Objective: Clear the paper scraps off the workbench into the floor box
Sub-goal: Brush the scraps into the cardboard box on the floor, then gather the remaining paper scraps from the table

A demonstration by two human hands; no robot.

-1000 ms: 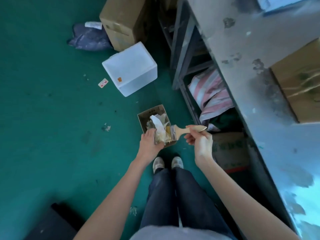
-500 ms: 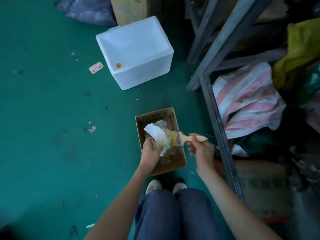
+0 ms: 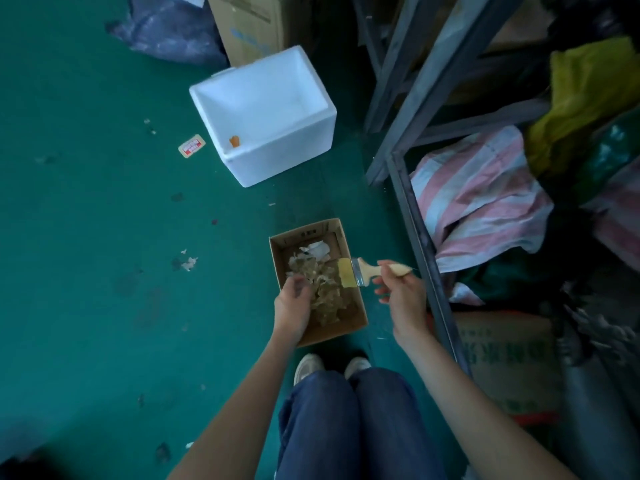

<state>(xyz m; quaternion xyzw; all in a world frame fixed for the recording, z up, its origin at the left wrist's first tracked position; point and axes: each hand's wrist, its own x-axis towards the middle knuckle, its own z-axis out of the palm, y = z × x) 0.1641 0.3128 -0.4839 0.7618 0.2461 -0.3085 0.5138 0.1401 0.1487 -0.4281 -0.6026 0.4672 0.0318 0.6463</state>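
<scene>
Scraps (image 3: pixel 325 289) have dropped into the floor box (image 3: pixel 341 332) from my curled left hand (image 3: pixel 292 303), emptied or not I cannot tell; the brush (image 3: pixel 356 271) my right hand (image 3: pixel 398 292) grips could flick some out.

Two hands (image 3: pixel 292 306) (image 3: pixel 401 292), one brush (image 3: pixel 360 271)

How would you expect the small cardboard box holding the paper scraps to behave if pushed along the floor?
Probably light: the cardboard box holds only loose paper scraps, so it would likely slide easily on the smooth green floor. Its thin, open-topped walls may flex if squeezed. It sits flat on its base, so tipping seems unlikely.
</scene>
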